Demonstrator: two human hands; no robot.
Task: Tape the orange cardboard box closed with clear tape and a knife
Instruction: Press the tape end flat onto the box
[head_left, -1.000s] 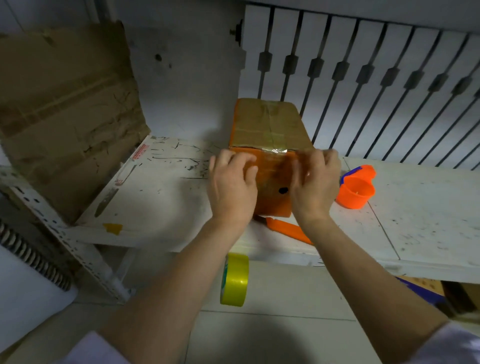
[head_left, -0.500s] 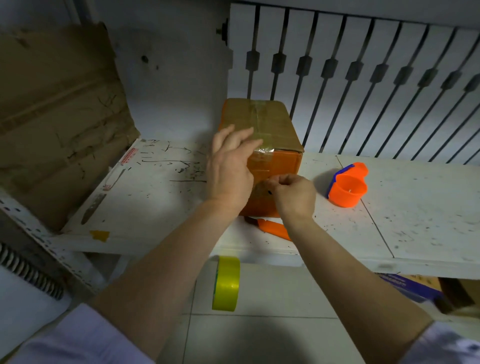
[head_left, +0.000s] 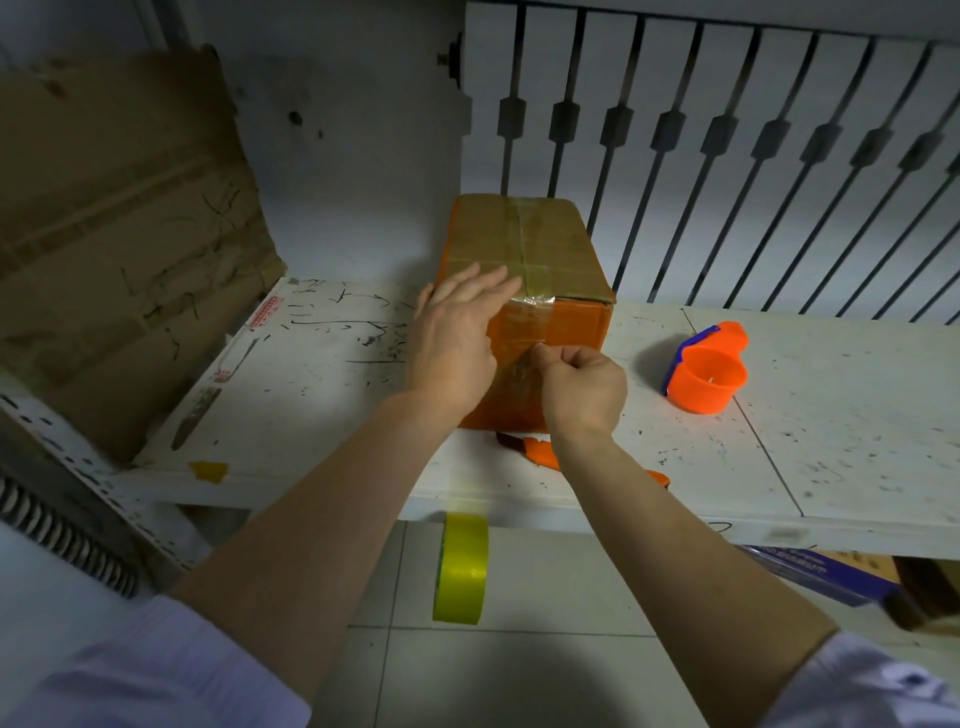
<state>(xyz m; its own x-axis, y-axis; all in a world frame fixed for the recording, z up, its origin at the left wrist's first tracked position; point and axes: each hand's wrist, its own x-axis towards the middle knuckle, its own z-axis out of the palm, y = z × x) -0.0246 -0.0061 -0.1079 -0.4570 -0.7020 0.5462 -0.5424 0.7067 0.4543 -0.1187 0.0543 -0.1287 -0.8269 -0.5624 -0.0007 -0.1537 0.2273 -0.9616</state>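
Note:
The orange cardboard box (head_left: 569, 325) stands on the white bench (head_left: 831, 441), its brown top crossed by clear tape that folds over the near edge. My left hand (head_left: 457, 338) lies flat with fingers spread on the box's near left corner. My right hand (head_left: 584, 387) has its fingers curled against the box's front face, pinching at the tape end there. An orange-handled knife (head_left: 540, 449) lies on the bench just in front of the box, partly hidden under my right wrist. The orange and blue tape dispenser (head_left: 704, 376) sits to the right of the box.
A worn sheet of brown cardboard (head_left: 119, 234) leans at the left end of the bench. A yellow-green tape roll (head_left: 461, 569) hangs below the bench's front edge. Slatted white railing stands behind. A blue-edged box (head_left: 831, 574) lies under the bench at right.
My right hand went from flat on the box's front to a curled pinch low on that face. My left hand slid up to the near left corner.

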